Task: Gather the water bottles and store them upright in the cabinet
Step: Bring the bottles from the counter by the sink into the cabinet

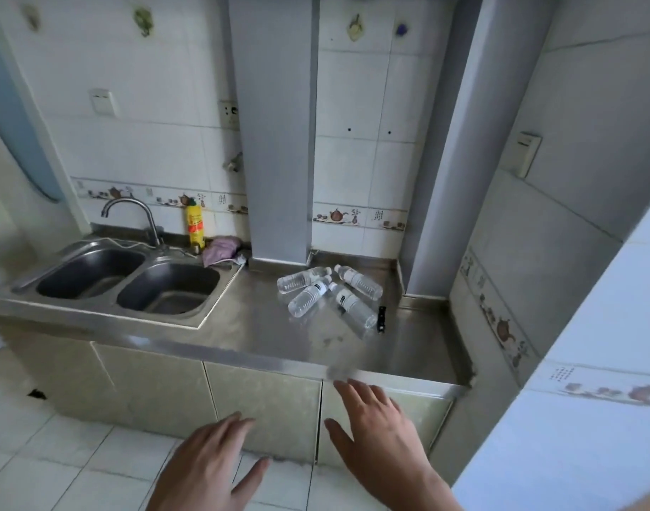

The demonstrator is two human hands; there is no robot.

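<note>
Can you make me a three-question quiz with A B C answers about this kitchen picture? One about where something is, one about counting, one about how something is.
1. Where is the yellow bottle?
A. in the sink
B. behind the sink, by the wall
C. on the floor

2. How many water bottles lie on the counter?
A. two
B. four
C. six

3. How are the cabinet doors under the counter?
A. closed
B. wide open
C. taken off

Answers: 1 B, it stands against the tiles right of the tap. 2 B, four clear bottles lie in a cluster. 3 A, every door sits flat; the left hand and right hand are open in front of them.
</note>
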